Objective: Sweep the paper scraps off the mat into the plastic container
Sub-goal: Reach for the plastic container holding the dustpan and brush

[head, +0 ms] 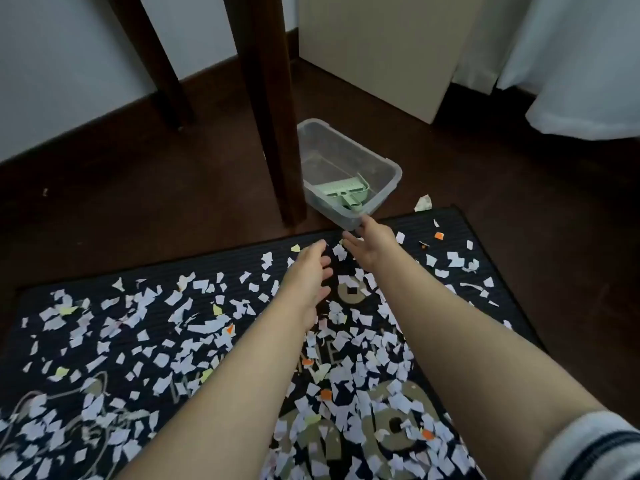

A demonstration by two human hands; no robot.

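Note:
A dark mat (485, 306) with pale lettering lies on the floor, strewn with several white, yellow and orange paper scraps (194, 327). Beyond its far edge stands a clear plastic container (384, 164), and a green dustpan with brush (346, 195) lies inside it. My right hand (372, 244) reaches out over the mat's far edge, fingers apart, its fingertips at the container's near corner. My left hand (310, 271) hovers open above the scraps, a little nearer and to the left. Neither hand holds anything.
A dark wooden table leg (270, 109) stands right beside the container's left side, with a second leg (162, 71) further left. A cream panel (384, 46) and a white curtain (571, 64) stand behind. One stray scrap (423, 203) lies on the brown floor.

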